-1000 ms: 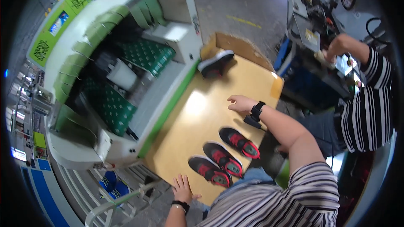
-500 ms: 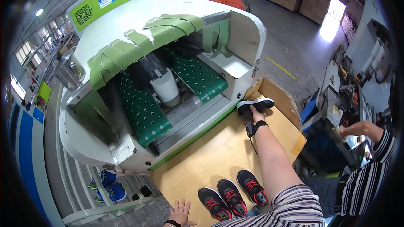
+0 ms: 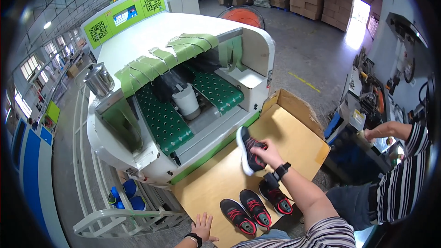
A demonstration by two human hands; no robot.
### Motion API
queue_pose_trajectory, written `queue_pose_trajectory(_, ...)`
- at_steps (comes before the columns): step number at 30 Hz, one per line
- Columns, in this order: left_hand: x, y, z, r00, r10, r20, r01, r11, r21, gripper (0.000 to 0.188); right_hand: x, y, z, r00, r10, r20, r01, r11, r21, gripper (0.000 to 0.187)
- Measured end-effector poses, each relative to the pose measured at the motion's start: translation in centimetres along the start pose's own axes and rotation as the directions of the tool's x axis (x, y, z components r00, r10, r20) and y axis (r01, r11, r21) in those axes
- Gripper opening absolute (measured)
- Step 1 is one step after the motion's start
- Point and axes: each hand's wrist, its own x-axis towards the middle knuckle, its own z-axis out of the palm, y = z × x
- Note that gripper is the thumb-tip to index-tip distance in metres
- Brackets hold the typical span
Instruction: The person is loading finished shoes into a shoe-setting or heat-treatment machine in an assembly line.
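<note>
My right hand (image 3: 270,154) is closed on a black sneaker (image 3: 248,142) with a white sole and red trim, tilted and held above the light wooden tabletop (image 3: 216,186). Below it, three black sneakers with red laces stand side by side: the left sneaker (image 3: 237,216), the middle sneaker (image 3: 255,208) and the right sneaker (image 3: 276,197). At the table's near left edge, my left hand (image 3: 203,228) lies with its fingers spread, holding nothing, a little left of those shoes.
Beyond the table stands a white machine (image 3: 174,27) with green perforated belts (image 3: 161,119) and ragged green flaps. Cardboard (image 3: 298,107) walls the table's far right corner. Blue shoes (image 3: 131,195) sit on a rack at lower left. A co-worker's arm (image 3: 390,130) reaches toward equipment at right.
My right hand has lifted the sneaker off the far right of the table and brought it left and nearer, turning it. My left hand stays by the near edge.
</note>
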Motion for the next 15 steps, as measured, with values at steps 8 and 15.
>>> queue_pose_trajectory(8,-0.7,-1.0,0.4,0.988,0.069,-0.141,-0.070,0.998,-0.002,0.122,-21.2,-8.2,4.5,0.746,-0.210,0.632,0.324,0.944,-0.068,0.057)
queue_pose_trajectory(15,-1.3,0.4,0.8,0.971,-0.128,-0.202,0.107,0.988,-0.109,0.145,-32.5,-1.1,9.6,0.912,-0.217,0.349,0.379,0.772,-0.510,0.055)
